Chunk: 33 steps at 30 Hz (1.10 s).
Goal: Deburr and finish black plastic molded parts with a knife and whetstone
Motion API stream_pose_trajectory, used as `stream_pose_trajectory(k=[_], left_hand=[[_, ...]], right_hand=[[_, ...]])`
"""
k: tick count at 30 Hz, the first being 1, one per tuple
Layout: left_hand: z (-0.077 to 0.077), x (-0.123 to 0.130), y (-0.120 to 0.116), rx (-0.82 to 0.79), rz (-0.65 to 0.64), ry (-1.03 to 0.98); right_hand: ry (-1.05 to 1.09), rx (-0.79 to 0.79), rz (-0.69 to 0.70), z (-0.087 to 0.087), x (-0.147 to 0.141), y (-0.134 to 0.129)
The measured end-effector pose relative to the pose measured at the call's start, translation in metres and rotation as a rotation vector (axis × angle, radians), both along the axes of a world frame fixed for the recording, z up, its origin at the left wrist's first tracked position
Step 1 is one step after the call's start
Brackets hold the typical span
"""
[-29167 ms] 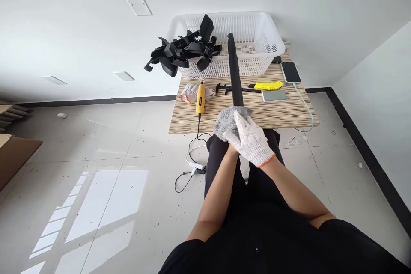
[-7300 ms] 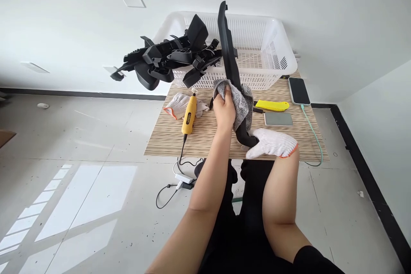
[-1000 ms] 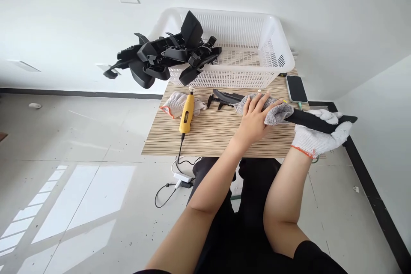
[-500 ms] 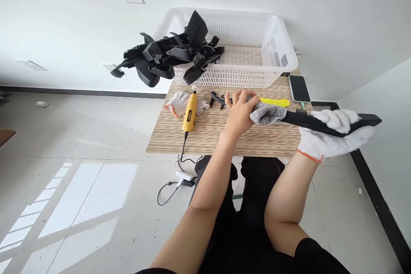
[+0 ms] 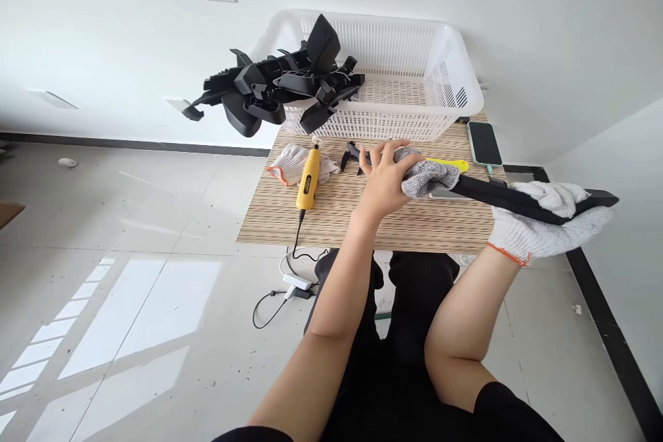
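Note:
My bare left hand (image 5: 386, 176) is closed on a grey cloth (image 5: 427, 176), pressed round a long black plastic part (image 5: 497, 197). My right hand (image 5: 554, 217), in a white knitted glove with an orange cuff edge, grips the same part near its right end. The part slants across the right side of the table, its left portion hidden under the cloth and fingers. Behind the cloth lies a yellow-handled object (image 5: 456, 165), partly covered. Left of my left hand, small black pieces (image 5: 347, 159) show on the table.
A white basket (image 5: 394, 121) stands at the back, black plastic parts (image 5: 290, 83) heaped over its left side. On the table (image 5: 269, 221) lie a yellow corded rotary tool (image 5: 309, 179), a white glove (image 5: 291, 162) and a phone (image 5: 484, 143) with a cable.
The black part and my gloved right hand have shifted slightly right. My left hand and the cloth have moved a little left along the part. The view has shifted slightly.

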<state>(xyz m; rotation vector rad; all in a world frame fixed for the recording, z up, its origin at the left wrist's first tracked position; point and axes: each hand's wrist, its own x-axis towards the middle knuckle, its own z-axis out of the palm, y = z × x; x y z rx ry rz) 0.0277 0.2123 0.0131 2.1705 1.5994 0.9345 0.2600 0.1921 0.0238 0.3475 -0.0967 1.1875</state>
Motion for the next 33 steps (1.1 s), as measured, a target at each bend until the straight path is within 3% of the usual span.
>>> stream_pose_trajectory(k=[4, 6, 9, 11, 14, 15, 17, 23, 26, 29, 33], left_hand=[[-0.007, -0.018, 0.006, -0.004, 0.117, -0.068], [-0.011, -0.03, 0.009, 0.001, 0.216, -0.111], [-0.017, -0.046, 0.015, 0.029, 0.359, -0.183], [-0.019, -0.05, 0.018, 0.058, 0.404, -0.264], [-0.02, -0.047, 0.021, 0.098, 0.356, -0.517], [-0.021, -0.044, 0.023, 0.101, 0.324, -0.625], [-0.021, -0.038, 0.025, 0.082, 0.263, -0.826], [-0.018, -0.026, 0.025, -0.163, 0.189, -1.318], [-0.011, -0.025, 0.022, -0.229, 0.189, -1.474], [-0.006, -0.026, 0.02, -0.208, 0.215, -1.528], [-0.005, -0.028, 0.022, -0.187, 0.313, -1.515]], right_hand=[[0.23, -0.036, 0.061, 0.011, 0.005, -0.016], [0.443, 0.044, 0.141, 0.016, 0.011, -0.025], [0.907, 0.397, 0.323, 0.019, 0.019, -0.034], [1.231, 0.719, 0.528, 0.017, 0.021, -0.035], [1.623, 1.197, 0.913, 0.014, 0.022, -0.035], [1.718, 1.315, 0.993, 0.012, 0.022, -0.034], [1.873, 1.45, 1.027, 0.009, 0.026, -0.031], [2.18, 1.558, 1.022, -0.003, 0.041, -0.022], [2.216, 1.581, 0.949, -0.004, 0.041, -0.018], [2.11, 1.501, 0.865, -0.005, 0.035, -0.015], [1.939, 1.256, 0.787, -0.007, 0.031, -0.013]])
